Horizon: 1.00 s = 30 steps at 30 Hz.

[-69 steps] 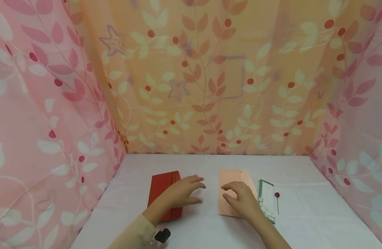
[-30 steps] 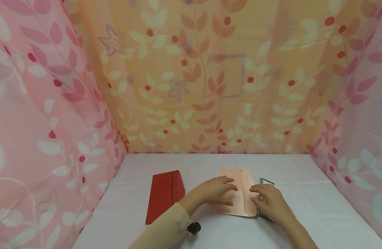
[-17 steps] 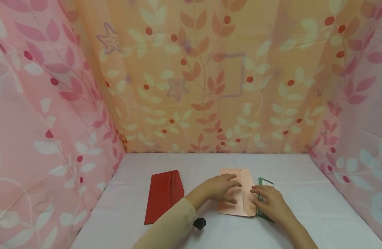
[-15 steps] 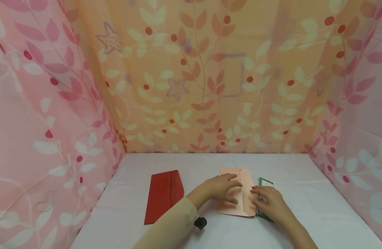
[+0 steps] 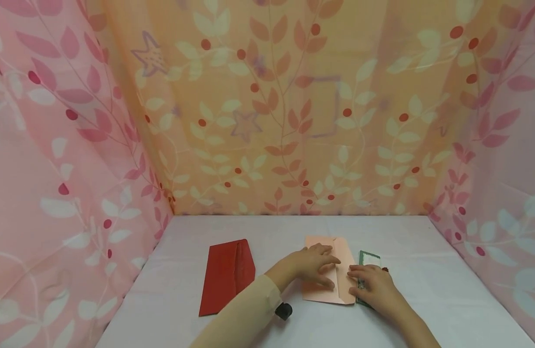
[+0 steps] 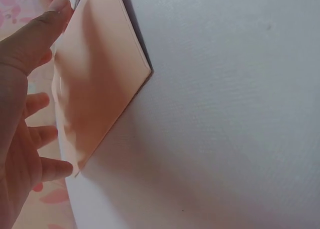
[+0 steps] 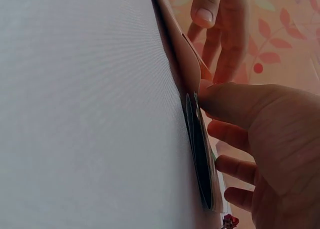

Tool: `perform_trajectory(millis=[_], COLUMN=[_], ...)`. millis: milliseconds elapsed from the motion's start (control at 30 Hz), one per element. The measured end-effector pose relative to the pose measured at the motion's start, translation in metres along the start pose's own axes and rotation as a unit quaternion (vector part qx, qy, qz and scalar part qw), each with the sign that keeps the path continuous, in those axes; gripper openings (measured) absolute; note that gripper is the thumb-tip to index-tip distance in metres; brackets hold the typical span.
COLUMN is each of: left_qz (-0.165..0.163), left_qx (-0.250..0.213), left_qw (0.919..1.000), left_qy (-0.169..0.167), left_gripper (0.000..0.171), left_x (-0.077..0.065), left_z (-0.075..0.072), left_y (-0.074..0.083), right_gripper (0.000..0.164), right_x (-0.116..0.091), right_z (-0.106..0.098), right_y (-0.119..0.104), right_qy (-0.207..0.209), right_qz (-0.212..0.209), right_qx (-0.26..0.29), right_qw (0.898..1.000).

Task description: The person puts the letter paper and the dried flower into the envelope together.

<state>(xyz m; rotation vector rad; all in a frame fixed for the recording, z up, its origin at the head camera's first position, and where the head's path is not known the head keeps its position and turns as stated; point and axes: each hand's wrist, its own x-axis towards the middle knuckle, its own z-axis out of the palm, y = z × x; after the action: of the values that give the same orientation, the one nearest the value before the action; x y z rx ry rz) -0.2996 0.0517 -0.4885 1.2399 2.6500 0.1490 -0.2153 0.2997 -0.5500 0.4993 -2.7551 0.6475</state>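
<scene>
And across goes my left grip: about two seconds ago it hung over the red envelope, and now it's over the pink envelope, fingers loose and spread, nothing held. My right grip has moved too, off the middle of the pink envelope and out to its flap on the right, thumb and fingers gently bent with a moderate gap between them; whether the thumb presses the paper or just meets it, I can't tell. So both grips are at the pink one, which I'd judge to be the work in hand, and the red one is left alone. The pink envelope lies flat a little right of the middle of the surface, back from the far edge; the red one lies toward the left edge. Toward the right edge comes a green-edged card, just beside the flap and partly under my right grip, several thin layers showing along its side. A small red rose peeks out just beyond. Any lettering? No brand, no label, nothing readable on either envelope or the visible part of the card; only leaves, berries and purple star outlines on the cloth behind the far edge.
</scene>
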Motion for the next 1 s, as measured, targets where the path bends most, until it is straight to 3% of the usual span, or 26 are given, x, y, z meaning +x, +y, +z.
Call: perform_trajectory(millis=[300, 600, 1000], left_qz=[-0.01, -0.007, 0.039], left_qx=[0.001, 0.002, -0.005], left_qw=[0.9997, 0.9996, 0.9992], left_qy=[-0.024, -0.026, 0.0], left_gripper=[0.078, 0.07, 0.074], left_x=[0.001, -0.001, -0.003], left_z=[-0.002, 0.004, 0.008], left_y=[0.008, 0.004, -0.016], right_gripper=[0.037, 0.038, 0.034], right_x=[-0.003, -0.003, 0.0], right_z=[0.001, 0.003, 0.004], right_y=[-0.001, -0.003, -0.01], right_qy=[0.005, -0.026, -0.043], right_qz=[-0.014, -0.012, -0.022], right_qx=[-0.015, 0.002, 0.001], right_qw=[1.0, 1.0, 0.999])
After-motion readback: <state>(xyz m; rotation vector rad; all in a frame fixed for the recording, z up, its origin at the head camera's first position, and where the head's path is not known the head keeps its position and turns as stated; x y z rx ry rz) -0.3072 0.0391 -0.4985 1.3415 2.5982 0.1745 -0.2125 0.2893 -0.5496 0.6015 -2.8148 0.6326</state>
